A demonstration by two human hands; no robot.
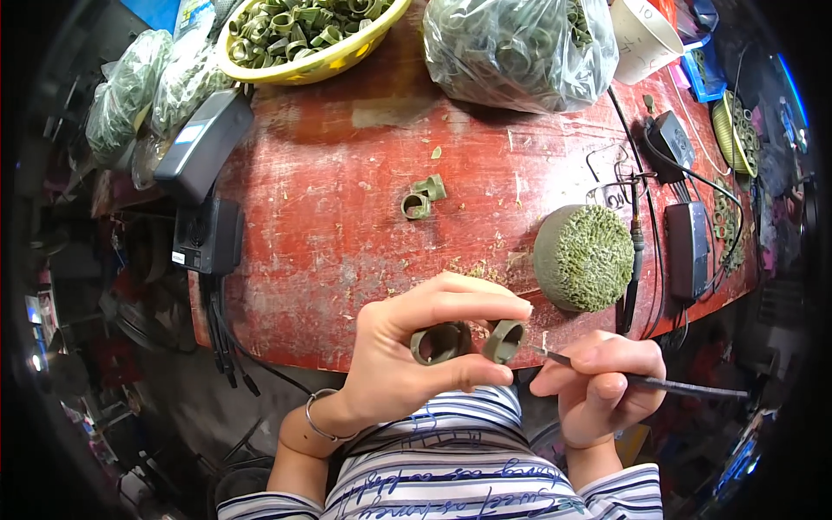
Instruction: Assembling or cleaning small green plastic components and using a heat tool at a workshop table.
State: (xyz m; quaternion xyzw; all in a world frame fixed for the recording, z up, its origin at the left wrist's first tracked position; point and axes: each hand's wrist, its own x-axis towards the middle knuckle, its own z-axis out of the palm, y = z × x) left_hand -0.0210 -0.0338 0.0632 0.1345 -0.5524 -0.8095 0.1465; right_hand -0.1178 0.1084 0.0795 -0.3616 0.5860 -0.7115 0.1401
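My left hand (416,334) pinches an olive-green ring (505,341) between thumb and forefinger, just beyond the table's near edge. Another green ring (439,343) is tucked in the curl of the same hand; its far side is hidden. In my right hand (602,386) is a slim dark hand tool (685,387), gripped like a pen, with its thin tip pointing left at the pinched ring. Whether the tip touches the ring I cannot tell. Ahead on the table lie a few loose green rings (423,199). A round green block (585,258) with a rough, crumbly face stands beyond my right hand.
The worn red table (312,260) carries green crumbs. At the back are a yellow basket (325,68) of green rings, a clear plastic bag (520,56) and a white cup (646,39). Black boxes with cables (689,251) line the right; a dark device (206,143) stands left.
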